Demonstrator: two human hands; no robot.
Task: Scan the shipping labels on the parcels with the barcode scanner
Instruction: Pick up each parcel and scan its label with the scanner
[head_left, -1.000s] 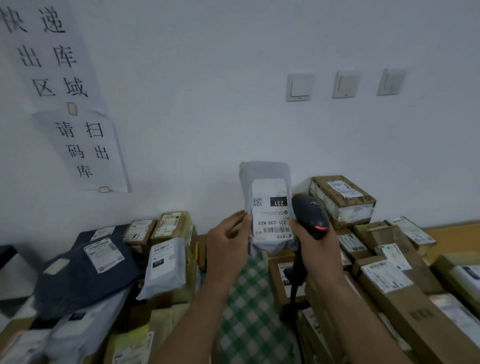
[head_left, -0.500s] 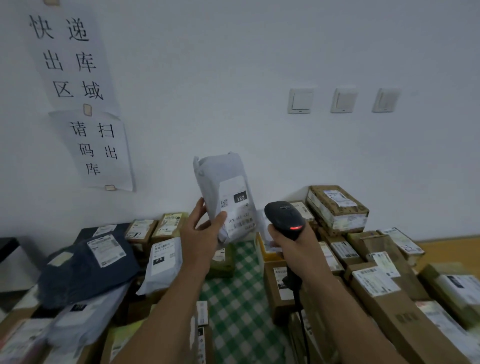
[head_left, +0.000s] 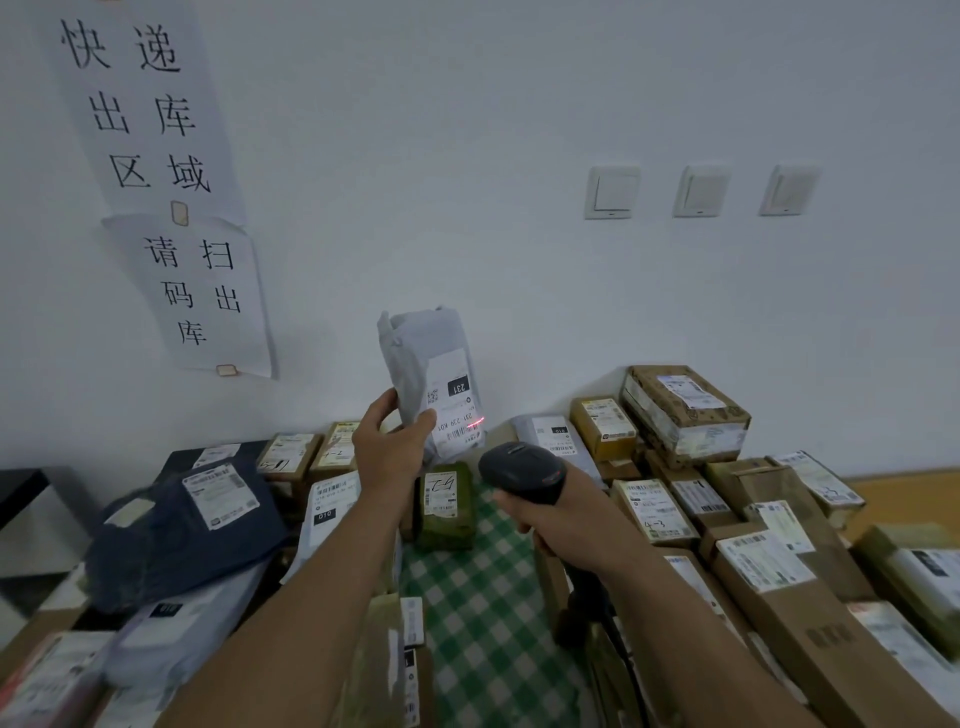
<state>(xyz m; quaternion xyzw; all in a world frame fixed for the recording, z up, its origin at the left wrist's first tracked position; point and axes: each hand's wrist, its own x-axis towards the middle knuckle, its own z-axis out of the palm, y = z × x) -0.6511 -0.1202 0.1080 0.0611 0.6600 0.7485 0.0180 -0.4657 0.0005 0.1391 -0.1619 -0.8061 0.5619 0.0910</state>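
Left hand (head_left: 392, 457) pinches the mailer (head_left: 421, 353) above the checked cloth (head_left: 467, 613), right hand (head_left: 561, 525) grips the scanner (head_left: 519, 467); beam (head_left: 475, 422) only clips the label (head_left: 457, 405) edge, might misread.

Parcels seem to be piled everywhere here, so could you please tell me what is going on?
A person is scanning parcels. The left hand holds a grey mailer bag upright, its shipping label facing the black barcode scanner gripped in the right hand. A red scan line falls on the label. Other labelled boxes lie piled on either side of a green checked cloth.
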